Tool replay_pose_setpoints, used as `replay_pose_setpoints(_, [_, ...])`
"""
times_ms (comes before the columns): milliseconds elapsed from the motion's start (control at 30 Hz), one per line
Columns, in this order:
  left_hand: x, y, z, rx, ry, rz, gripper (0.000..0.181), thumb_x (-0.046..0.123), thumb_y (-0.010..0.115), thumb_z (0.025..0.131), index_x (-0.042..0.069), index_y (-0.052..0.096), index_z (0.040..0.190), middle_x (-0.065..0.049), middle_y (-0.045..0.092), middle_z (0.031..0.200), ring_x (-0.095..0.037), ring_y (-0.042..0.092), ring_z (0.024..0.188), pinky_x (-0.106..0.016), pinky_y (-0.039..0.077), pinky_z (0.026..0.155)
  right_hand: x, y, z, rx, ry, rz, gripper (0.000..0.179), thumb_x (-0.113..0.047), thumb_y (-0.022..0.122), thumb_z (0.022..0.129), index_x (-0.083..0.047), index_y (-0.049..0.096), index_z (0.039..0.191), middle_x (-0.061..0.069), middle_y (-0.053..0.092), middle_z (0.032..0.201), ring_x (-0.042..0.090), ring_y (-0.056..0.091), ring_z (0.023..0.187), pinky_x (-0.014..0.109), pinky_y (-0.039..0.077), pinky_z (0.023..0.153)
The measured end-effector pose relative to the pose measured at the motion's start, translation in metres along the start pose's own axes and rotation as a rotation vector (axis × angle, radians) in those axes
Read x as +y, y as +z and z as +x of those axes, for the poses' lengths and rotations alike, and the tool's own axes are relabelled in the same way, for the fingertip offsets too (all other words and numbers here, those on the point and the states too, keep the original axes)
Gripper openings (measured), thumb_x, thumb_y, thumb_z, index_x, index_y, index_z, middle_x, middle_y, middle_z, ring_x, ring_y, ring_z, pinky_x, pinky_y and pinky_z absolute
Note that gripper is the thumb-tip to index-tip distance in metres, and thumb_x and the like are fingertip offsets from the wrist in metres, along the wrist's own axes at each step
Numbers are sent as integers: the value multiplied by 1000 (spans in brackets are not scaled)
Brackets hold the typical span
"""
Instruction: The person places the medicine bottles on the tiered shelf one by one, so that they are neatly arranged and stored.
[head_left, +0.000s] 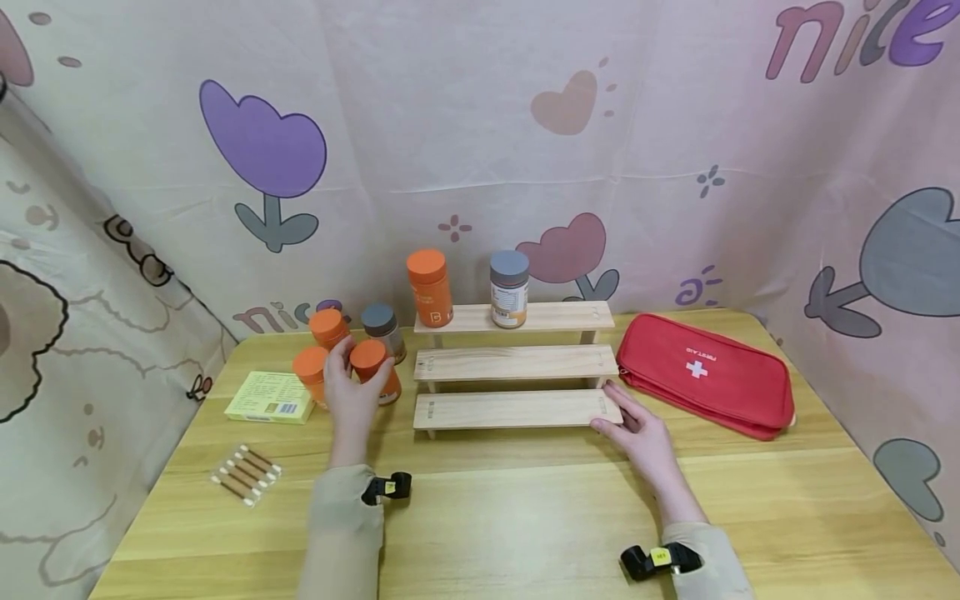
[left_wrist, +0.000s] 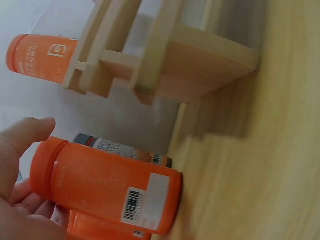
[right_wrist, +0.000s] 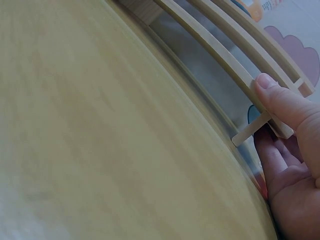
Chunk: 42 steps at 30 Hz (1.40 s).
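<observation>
My left hand reaches around the lid of an orange bottle standing on the table. In the left wrist view the thumb stands slightly off that lid, with the fingers on its other side. Close by are two more orange bottles and a grey-lidded bottle. My right hand grips the right end of the lowest step of a three-step wooden rack, thumb on top and fingers beneath. On the top step stand an orange bottle and a grey-lidded bottle.
A red first-aid pouch lies right of the rack. At the left are a yellow box and a small clear pack of cotton swabs. A printed curtain hangs behind the wooden table.
</observation>
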<state>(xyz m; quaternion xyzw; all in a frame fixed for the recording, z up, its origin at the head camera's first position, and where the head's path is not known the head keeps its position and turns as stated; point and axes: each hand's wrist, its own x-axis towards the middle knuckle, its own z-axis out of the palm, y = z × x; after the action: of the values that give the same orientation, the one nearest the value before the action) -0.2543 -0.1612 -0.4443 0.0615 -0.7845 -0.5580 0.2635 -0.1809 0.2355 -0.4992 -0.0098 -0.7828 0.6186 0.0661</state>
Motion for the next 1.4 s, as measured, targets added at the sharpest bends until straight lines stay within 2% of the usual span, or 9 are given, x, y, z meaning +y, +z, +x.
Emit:
replay_pose_setpoints(133, [-1, 2, -1, 16, -22, 12, 63, 10, 79, 79, -2, 47, 132, -18, 46, 132, -29, 44, 127, -38, 34, 109, 1, -1, 1, 3, -2, -1, 62, -18, 77, 81, -5, 52, 137, 7, 40, 148, 24, 35, 135, 9, 34, 98])
replay_pose_setpoints(400, [-3, 6, -2, 83, -31, -59, 58, 9, 81, 76, -2, 54, 127, -15, 53, 126, -26, 50, 120, -37, 39, 105, 0, -1, -1, 4, 11, -1, 63, -20, 77, 81, -6, 52, 137, 6, 39, 149, 23, 34, 135, 10, 33, 98])
replay_pose_setpoints(600, [-1, 6, -3, 123, -24, -43, 57, 11, 84, 73, 0, 59, 124, -13, 58, 123, -26, 55, 114, -38, 41, 103, 0, 0, -2, 4, 18, 4, 64, -20, 78, 81, -6, 52, 137, 6, 39, 149, 23, 34, 135, 10, 34, 98])
replay_pose_setpoints(800, [12, 1, -2, 136, 26, -86, 57, 10, 85, 72, 1, 61, 122, -8, 61, 118, -21, 58, 107, -32, 44, 99, 0, -1, -3, 0, 26, -3, 64, -21, 78, 81, -6, 51, 138, 6, 38, 149, 23, 34, 135, 10, 34, 98])
replay_pose_setpoints(1000, [34, -5, -4, 137, 88, -163, 56, 11, 86, 70, 3, 63, 121, -4, 64, 116, -16, 58, 105, -28, 47, 94, 0, -1, -2, -2, 16, -4, 64, -21, 78, 81, -7, 52, 138, 5, 38, 149, 22, 34, 136, 10, 33, 99])
replay_pose_setpoints(1200, [58, -8, -10, 96, 152, -189, 58, 8, 86, 69, 3, 63, 122, -7, 62, 119, -17, 58, 108, -28, 47, 95, 0, 0, -1, 0, 12, -4, 64, -21, 78, 81, -7, 52, 137, 5, 39, 148, 22, 34, 135, 10, 33, 99])
replay_pose_setpoints(1400, [75, -3, -19, -27, 218, -275, 58, 3, 85, 69, 0, 62, 122, -10, 61, 119, -17, 58, 108, -26, 45, 97, 0, 0, 0, -5, 6, -7, 64, -21, 78, 81, -6, 52, 137, 6, 39, 148, 23, 34, 135, 9, 33, 98])
